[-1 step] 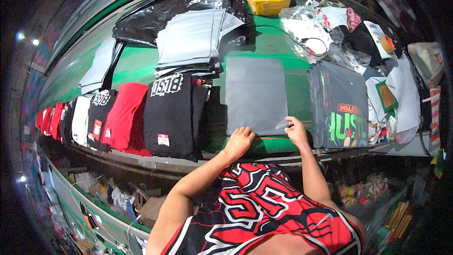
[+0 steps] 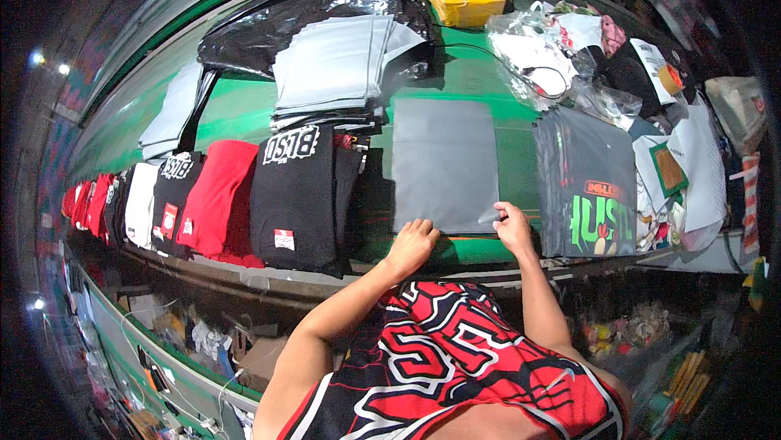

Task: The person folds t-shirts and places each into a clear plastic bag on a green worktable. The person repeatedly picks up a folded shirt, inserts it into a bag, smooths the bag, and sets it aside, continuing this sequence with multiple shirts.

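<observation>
A flat grey plastic bag lies in front of me on the green table. At its near left corner, my left hand is closed on the near edge, fingers bent and held together. My right hand pinches the near right corner between thumb and fingers, and the plastic there catches the light. To the left is a stack of folded black shirts with white lettering and a small tag. On the right stands a pile of bagged dark shirts with a green and orange print.
Folded red shirts and several other stacks run off to the left. Behind lie a pile of grey bags and a black plastic sack. A yellow block sits at the back, and clear plastic packaging clutters the far right.
The view has shifted very slightly, and the bag's near right corner looks a little more bent up at my right hand. Both hands keep their places.
</observation>
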Demonstrator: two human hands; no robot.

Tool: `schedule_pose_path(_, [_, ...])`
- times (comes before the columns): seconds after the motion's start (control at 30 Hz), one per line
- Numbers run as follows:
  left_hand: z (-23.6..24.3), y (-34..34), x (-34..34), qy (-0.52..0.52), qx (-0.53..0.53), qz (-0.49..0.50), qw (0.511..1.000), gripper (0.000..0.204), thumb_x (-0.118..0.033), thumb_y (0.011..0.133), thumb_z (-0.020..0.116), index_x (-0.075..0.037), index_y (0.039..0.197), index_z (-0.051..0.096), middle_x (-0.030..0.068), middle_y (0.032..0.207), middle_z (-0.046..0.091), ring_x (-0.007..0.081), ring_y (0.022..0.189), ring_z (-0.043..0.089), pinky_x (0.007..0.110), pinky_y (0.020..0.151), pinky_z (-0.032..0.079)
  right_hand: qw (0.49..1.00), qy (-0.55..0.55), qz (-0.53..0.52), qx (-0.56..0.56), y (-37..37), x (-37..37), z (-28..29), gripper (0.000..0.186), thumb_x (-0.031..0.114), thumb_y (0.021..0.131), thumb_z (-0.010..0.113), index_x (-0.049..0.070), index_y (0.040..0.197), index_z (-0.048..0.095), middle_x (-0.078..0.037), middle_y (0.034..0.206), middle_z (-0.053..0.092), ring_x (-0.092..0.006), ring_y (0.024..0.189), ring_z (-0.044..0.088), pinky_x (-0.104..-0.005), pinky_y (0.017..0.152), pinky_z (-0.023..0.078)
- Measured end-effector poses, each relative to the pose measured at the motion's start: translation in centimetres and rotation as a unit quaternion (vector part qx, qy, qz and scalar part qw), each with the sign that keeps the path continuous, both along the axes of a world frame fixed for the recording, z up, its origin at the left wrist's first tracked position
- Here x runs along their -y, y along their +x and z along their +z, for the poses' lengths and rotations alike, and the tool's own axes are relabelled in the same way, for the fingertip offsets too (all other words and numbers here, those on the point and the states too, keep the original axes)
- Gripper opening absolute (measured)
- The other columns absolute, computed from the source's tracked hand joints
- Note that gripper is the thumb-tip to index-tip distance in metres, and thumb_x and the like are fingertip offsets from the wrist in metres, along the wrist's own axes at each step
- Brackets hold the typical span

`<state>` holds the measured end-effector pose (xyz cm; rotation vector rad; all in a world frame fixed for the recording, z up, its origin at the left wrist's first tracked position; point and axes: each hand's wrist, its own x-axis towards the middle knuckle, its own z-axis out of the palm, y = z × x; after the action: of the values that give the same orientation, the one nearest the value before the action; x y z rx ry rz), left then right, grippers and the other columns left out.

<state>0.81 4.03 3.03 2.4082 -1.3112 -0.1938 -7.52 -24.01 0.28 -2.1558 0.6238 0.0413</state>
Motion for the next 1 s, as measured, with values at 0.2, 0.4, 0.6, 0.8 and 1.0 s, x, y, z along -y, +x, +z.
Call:
schedule_pose_path(0.2, [6.8,5.9,-4.1,-0.077,-0.007,0.109,0.991,0.022,-0.001,0.079,0.066,-0.005,0.101,0.068,0.0162,0.098,0.061,0.0392,0.097,0.06,0.049,0.084,0.052,0.979,-0.203,0.023,0.024,1.7,-2.9,3.7,0.038,0.009,0.083,0.078,0.0,0.118,0.067,-0.021,0.114,0.054,-0.0397,0.102,0.06,-0.0464,0.092,0.05])
schedule_pose_path(0.4, [10.3,19.7,-11.1,-0.07,0.148,0.23,0.959,0.025,0.001,0.084,0.061,-0.005,0.107,0.069,0.0175,0.102,0.064,0.0397,0.099,0.062,0.05,0.084,0.052,0.973,-0.17,0.095,0.121,3.6,-8.2,5.0,0.034,0.012,0.085,0.077,-0.001,0.115,0.067,-0.023,0.117,0.058,-0.0411,0.109,0.061,-0.0467,0.096,0.051])
schedule_pose_path(0.6, [7.6,26.6,-14.8,0.013,0.127,0.251,0.96,0.032,-0.013,0.091,0.063,-0.009,0.123,0.069,0.0134,0.119,0.066,0.0361,0.115,0.061,0.056,0.098,0.046,0.965,-0.083,0.153,0.197,5.3,-15.0,6.5,0.026,0.013,0.087,0.074,0.0,0.109,0.07,-0.018,0.114,0.061,-0.0379,0.108,0.062,-0.0441,0.095,0.052])
schedule_pose_path(0.8, [9.6,27.3,-16.4,-0.093,0.084,0.172,0.977,0.025,-0.002,0.088,0.063,-0.006,0.112,0.07,0.0168,0.11,0.065,0.0394,0.106,0.062,0.047,0.092,0.05,0.938,-0.053,0.182,0.29,7.3,-20.0,8.7,0.021,0.013,0.087,0.074,0.0,0.104,0.069,-0.016,0.11,0.063,-0.0364,0.104,0.063,-0.0439,0.093,0.052])
schedule_pose_path(1.0, [17.1,22.1,-17.8,-0.157,-0.077,0.146,0.974,0.02,0.008,0.088,0.061,-0.001,0.106,0.063,0.0178,0.1,0.065,0.0365,0.1,0.062,0.044,0.084,0.048,0.92,0.078,0.175,0.342,10.2,-25.0,11.0,0.068,0.024,0.081,0.087,-0.007,0.134,0.057,-0.021,0.13,0.059,-0.0321,0.119,0.063,-0.0409,0.103,0.053])
